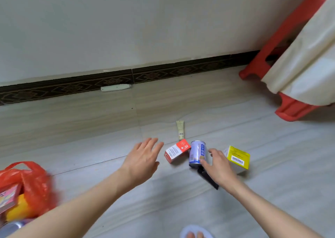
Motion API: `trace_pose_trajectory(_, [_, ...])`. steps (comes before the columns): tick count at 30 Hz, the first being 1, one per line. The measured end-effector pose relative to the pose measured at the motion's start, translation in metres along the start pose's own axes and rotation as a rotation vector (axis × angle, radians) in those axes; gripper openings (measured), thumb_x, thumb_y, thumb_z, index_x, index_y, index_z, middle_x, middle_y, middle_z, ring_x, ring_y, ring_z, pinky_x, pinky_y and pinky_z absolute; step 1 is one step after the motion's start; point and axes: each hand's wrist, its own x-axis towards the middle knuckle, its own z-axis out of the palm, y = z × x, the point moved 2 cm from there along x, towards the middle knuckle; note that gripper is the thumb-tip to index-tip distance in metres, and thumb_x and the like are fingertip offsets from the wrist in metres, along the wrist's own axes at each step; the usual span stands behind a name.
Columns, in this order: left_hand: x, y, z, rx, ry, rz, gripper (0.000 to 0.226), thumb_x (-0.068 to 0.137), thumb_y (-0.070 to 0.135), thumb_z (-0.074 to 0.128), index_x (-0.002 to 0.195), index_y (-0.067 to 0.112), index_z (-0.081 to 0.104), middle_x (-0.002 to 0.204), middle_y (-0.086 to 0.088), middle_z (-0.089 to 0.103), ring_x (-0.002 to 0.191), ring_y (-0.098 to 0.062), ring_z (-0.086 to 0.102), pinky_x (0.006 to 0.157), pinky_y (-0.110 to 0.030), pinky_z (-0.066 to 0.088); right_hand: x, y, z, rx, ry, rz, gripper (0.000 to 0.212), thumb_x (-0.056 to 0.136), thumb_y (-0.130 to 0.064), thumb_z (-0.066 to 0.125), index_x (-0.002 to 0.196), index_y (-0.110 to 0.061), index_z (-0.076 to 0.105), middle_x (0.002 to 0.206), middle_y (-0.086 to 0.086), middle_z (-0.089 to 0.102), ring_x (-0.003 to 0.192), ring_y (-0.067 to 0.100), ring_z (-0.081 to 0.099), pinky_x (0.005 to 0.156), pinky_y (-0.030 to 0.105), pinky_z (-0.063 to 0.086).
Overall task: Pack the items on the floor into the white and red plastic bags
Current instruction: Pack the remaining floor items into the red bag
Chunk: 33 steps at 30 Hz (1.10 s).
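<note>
- pale grey tiled floor
- small cluster sitting on it: cream tube, red-and-white box, blue can, yellow box, some flat black thing
- red plastic bag off at left
- white stick-shaped item by the skirting

Home interior, lived-in room: pale tiled floor, white wall with dark patterned skirting, red plastic stool at upper right (cloth-draped).
</note>
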Motion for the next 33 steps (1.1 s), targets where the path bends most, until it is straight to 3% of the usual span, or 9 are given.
trace_pose_trajectory(5, [0.014, 0.027, 0.085, -0.232, -0.135, -0.192, 0.081, 0.055, 0.023, 0.085, 0.123, 0.006, 0.045, 0.115, -0.013, 0.061, 0.101, -0.03, 0.063, 0.075, -0.034, 0.054, 0.026, 0.008, 0.045, 0.133, 0.042, 0.127, 0.062, 0.082, -0.036, 0.064, 0.129, -0.004, 0.04, 0.121, 0.016, 0.047, 0.114, 0.033, 0.046, 0.093, 0.034, 0.037])
trace_pose_trajectory(7, [0.023, 0.033, 0.105, -0.318, -0.177, -0.269, 0.077, 0.075, 0.022, 0.071, 0.137, 0.009, 0.027, 0.136, -0.012, 0.042, 0.122, -0.029, 0.046, 0.094, -0.035, 0.044, 0.038, 0.009, 0.058, 0.144, 0.056, 0.203, 0.069, 0.08, -0.041, 0.066, 0.129, -0.002, 0.037, 0.122, 0.018, 0.046, 0.114, 0.035, 0.046, 0.094, 0.036, 0.037])
trace_pose_trajectory(9, [0.035, 0.033, 0.121, -0.379, -0.187, -0.339, 0.07, 0.086, 0.022, 0.057, 0.143, 0.009, 0.017, 0.143, -0.009, 0.028, 0.128, -0.027, 0.033, 0.1, -0.035, 0.037, 0.047, 0.011, 0.067, 0.176, 0.049, 0.265, 0.073, 0.079, -0.042, 0.067, 0.13, -0.002, 0.033, 0.123, 0.02, 0.047, 0.115, 0.037, 0.046, 0.093, 0.037, 0.038])
trace_pose_trajectory(13, [0.055, 0.027, 0.127, -0.53, -0.1, -0.488, 0.043, 0.087, 0.022, 0.056, 0.125, 0.009, 0.041, 0.117, -0.012, 0.048, 0.106, -0.031, 0.048, 0.085, -0.038, 0.042, 0.054, 0.013, 0.07, 0.208, 0.04, 0.317, 0.065, 0.079, -0.034, 0.064, 0.128, -0.003, 0.034, 0.119, 0.021, 0.049, 0.11, 0.037, 0.049, 0.084, 0.036, 0.041])
trace_pose_trajectory(18, [0.05, 0.008, 0.089, -0.552, -0.084, -0.399, 0.054, 0.086, 0.038, 0.059, 0.129, 0.009, 0.043, 0.117, -0.008, 0.048, 0.109, -0.024, 0.047, 0.09, -0.03, 0.039, 0.032, 0.003, 0.059, 0.192, 0.154, 0.168, 0.061, 0.08, -0.03, 0.063, 0.13, -0.005, 0.038, 0.115, 0.021, 0.052, 0.107, 0.037, 0.047, 0.082, 0.037, 0.04])
trace_pose_trajectory(24, [-0.007, -0.051, -0.018, -0.344, -0.068, -0.217, 0.044, 0.088, 0.028, 0.056, 0.127, 0.011, 0.044, 0.115, -0.007, 0.051, 0.105, -0.025, 0.05, 0.083, -0.031, 0.042, -0.013, -0.068, 0.03, 0.269, 0.083, -0.078, 0.07, 0.079, -0.031, 0.065, 0.138, -0.014, 0.033, 0.118, 0.01, 0.05, 0.111, 0.026, 0.045, 0.085, 0.031, 0.039])
trace_pose_trajectory(28, [-0.086, -0.099, -0.088, -0.272, 0.072, -0.324, 0.048, 0.084, 0.035, 0.063, 0.121, 0.007, 0.052, 0.105, -0.011, 0.056, 0.1, -0.028, 0.053, 0.084, -0.032, 0.042, -0.047, -0.146, 0.01, 0.223, -0.048, -0.276, 0.054, 0.079, -0.037, 0.062, 0.125, -0.017, 0.041, 0.107, -0.001, 0.049, 0.105, 0.023, 0.047, 0.077, 0.028, 0.036])
trace_pose_trajectory(31, [-0.153, -0.13, -0.125, -0.268, 0.146, -0.473, 0.056, 0.078, 0.049, 0.051, 0.118, 0.01, 0.054, 0.104, -0.006, 0.056, 0.099, -0.023, 0.053, 0.083, -0.027, 0.04, -0.072, -0.213, 0.009, 0.166, -0.152, -0.401, 0.053, 0.078, -0.041, 0.059, 0.124, -0.021, 0.042, 0.106, -0.001, 0.051, 0.1, 0.02, 0.047, 0.076, 0.028, 0.037])
trace_pose_trajectory(33, [-0.199, -0.15, -0.139, -0.301, 0.226, -0.603, 0.049, 0.08, 0.039, 0.057, 0.119, 0.01, 0.054, 0.105, -0.005, 0.056, 0.1, -0.021, 0.053, 0.082, -0.024, 0.038, -0.09, -0.257, 0.017, 0.131, -0.204, -0.483, 0.055, 0.077, -0.042, 0.059, 0.125, -0.021, 0.041, 0.109, -0.001, 0.051, 0.102, 0.019, 0.046, 0.079, 0.03, 0.04])
